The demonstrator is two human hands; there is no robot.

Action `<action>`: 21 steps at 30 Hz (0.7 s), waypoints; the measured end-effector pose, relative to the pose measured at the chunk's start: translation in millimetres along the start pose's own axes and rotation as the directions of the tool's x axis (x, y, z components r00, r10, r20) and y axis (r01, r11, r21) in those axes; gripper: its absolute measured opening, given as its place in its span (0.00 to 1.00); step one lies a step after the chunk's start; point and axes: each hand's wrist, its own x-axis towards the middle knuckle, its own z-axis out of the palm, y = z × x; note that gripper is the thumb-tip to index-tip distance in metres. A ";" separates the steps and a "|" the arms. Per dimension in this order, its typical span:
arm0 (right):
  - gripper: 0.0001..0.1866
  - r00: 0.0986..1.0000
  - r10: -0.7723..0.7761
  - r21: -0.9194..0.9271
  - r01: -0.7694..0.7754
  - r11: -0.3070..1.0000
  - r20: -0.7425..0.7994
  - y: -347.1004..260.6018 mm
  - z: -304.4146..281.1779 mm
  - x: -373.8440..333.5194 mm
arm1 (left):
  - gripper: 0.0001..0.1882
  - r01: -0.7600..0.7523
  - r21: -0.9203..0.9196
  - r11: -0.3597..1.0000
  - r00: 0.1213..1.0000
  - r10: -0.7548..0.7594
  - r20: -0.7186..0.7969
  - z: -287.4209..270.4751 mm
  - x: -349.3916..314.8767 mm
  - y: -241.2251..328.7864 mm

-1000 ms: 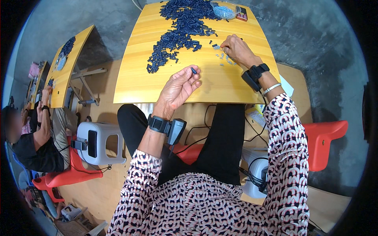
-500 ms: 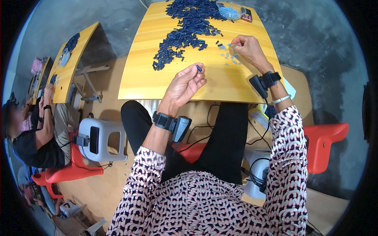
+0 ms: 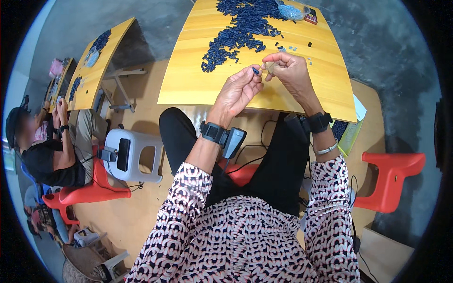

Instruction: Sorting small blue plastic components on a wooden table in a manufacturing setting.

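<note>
My left hand (image 3: 238, 92) is closed in a pinch on a small dark blue tube-shaped piece (image 3: 255, 70), which juts up from the fingertips. Close beside it, my right hand (image 3: 293, 75) has thumb and fingers pinched together, with a tan covering (image 3: 271, 68) at the fingertips. What the right fingers hold, if anything, is too small to make out. Both hands are over the near part of the yellow table (image 3: 193, 89). Beyond them lies a big heap of dark blue pieces (image 3: 231, 40). A few tiny pale blue pieces (image 3: 292, 48) are scattered past my right hand.
A clear container of pale blue pieces (image 3: 290, 12) and a small red-and-black box (image 3: 311, 18) stand at the far edge. A yellow-green bin (image 3: 348, 139) is below the table's right side. A red stool (image 3: 389, 179) stands right. Another person (image 3: 56, 146) works at left.
My right hand has come left and nearer from the scattered pale pieces to meet my left hand. The view has shifted, so the table appears farther right and higher.
</note>
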 end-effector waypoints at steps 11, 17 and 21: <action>0.07 0.981 0.030 0.158 0.001 0.987 -0.194 19.7 19.5 -27.7 | 0.08 -0.019 -0.041 0.999 0.999 0.021 0.030 -4.4 0.0 0.9; 0.07 0.980 0.035 0.215 0.009 0.977 -0.197 25.4 28.7 -26.3 | 0.08 -0.016 0.001 1.000 1.000 0.016 -0.016 -3.2 0.0 1.4; 0.07 0.979 0.058 0.251 -0.008 0.968 -0.193 25.1 31.3 -27.1 | 0.07 -0.023 0.009 1.000 1.000 0.023 -0.006 -0.7 -0.1 1.4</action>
